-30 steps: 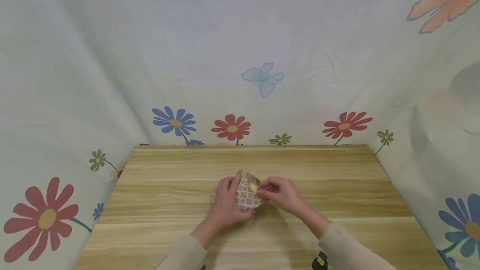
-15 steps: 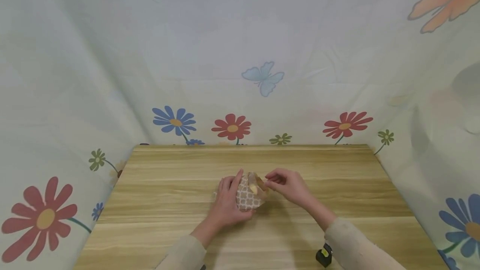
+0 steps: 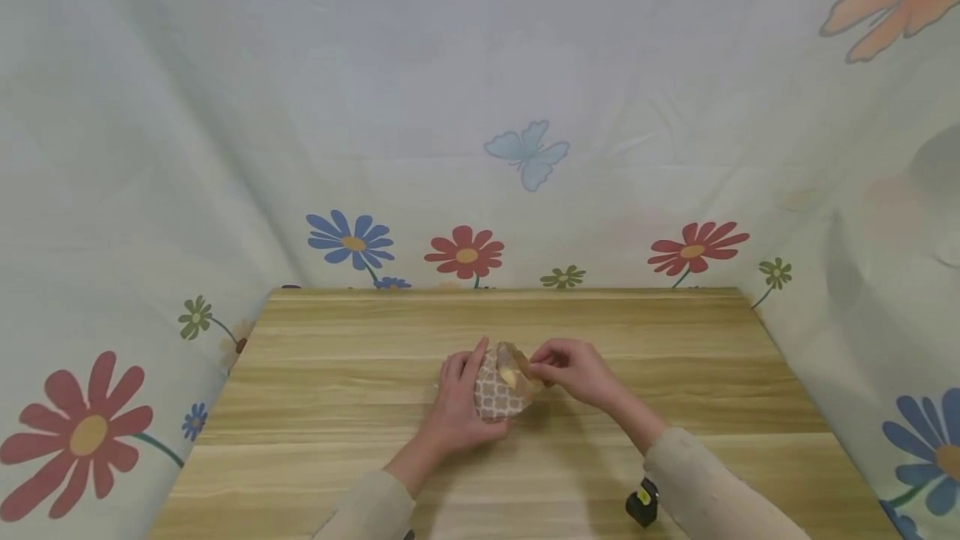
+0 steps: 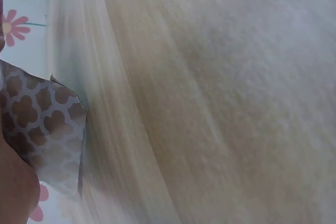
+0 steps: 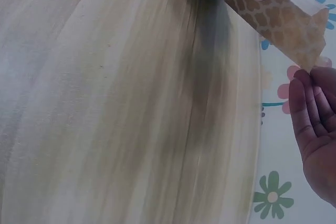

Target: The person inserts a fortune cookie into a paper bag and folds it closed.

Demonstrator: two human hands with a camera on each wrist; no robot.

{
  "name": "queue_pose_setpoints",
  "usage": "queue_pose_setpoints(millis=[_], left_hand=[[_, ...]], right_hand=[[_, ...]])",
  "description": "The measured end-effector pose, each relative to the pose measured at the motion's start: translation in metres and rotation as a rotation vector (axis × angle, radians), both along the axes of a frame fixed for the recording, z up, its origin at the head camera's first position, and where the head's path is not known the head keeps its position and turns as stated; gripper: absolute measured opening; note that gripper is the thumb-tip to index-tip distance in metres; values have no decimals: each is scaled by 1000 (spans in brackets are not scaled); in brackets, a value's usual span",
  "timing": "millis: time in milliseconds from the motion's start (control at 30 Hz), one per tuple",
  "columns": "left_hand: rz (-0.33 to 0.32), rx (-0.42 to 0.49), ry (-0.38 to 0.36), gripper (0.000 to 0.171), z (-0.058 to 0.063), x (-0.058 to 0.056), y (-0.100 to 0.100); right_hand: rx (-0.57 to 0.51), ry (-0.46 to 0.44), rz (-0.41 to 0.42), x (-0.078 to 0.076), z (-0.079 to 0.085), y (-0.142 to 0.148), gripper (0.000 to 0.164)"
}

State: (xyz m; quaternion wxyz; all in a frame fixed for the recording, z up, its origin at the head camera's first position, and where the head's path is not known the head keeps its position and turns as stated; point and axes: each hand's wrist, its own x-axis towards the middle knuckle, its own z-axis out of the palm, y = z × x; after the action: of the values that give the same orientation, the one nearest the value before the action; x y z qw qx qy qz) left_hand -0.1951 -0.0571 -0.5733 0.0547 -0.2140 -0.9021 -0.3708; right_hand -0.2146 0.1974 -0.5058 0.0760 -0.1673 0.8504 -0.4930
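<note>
A brown paper bag point(image 3: 498, 397) with a white lattice pattern is held above the table in the head view. My left hand point(image 3: 456, 407) grips its left side, thumb along the near side and fingers at the far side. The right hand point(image 3: 573, 369) pinches the edge of the bag's mouth between thumb and fingertips. Something pale yellow point(image 3: 509, 377) shows at the open mouth; its kind cannot be told. In the right wrist view, the right hand point(image 5: 317, 124) pinches a corner of the bag point(image 5: 283, 24). The left wrist view shows the bag's patterned side point(image 4: 44, 119) beside the left hand point(image 4: 16, 182).
The wood-grain table point(image 3: 337, 357) spreads around both hands. A small black object with a yellow mark point(image 3: 642, 503) is near the right sleeve point(image 3: 705, 473). A white cloth with flowers and butterflies point(image 3: 412, 107) surrounds the table at the back and sides.
The right hand has drawn back to the right from the bag's mouth and now pinches its edge, pulling the opening a little wider. The left hand keeps its grip.
</note>
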Motion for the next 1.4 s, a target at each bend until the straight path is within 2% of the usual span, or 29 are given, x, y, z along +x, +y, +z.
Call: queue_pose_setpoints(millis=[500,800,1000,1167,1267,1400], left_hand=[[8,40,-107,139,11,3,2],[7,49,-157,131,18,5,2],[-28,90,-206,110,26,-2,-6],[-87,209,-278,78,35,-15,-13],[-108,245,-328,58,40,-24,-16],[-114,208,-398,46,46,-34,-19]], right_hand=[[39,40,37,-6,17,1,5],[54,53,43,-5,17,5,5],[71,40,55,-10,16,10,5],[78,36,93,-15,17,14,6],[86,26,118,-18,18,16,7],[97,12,159,-23,19,17,9]])
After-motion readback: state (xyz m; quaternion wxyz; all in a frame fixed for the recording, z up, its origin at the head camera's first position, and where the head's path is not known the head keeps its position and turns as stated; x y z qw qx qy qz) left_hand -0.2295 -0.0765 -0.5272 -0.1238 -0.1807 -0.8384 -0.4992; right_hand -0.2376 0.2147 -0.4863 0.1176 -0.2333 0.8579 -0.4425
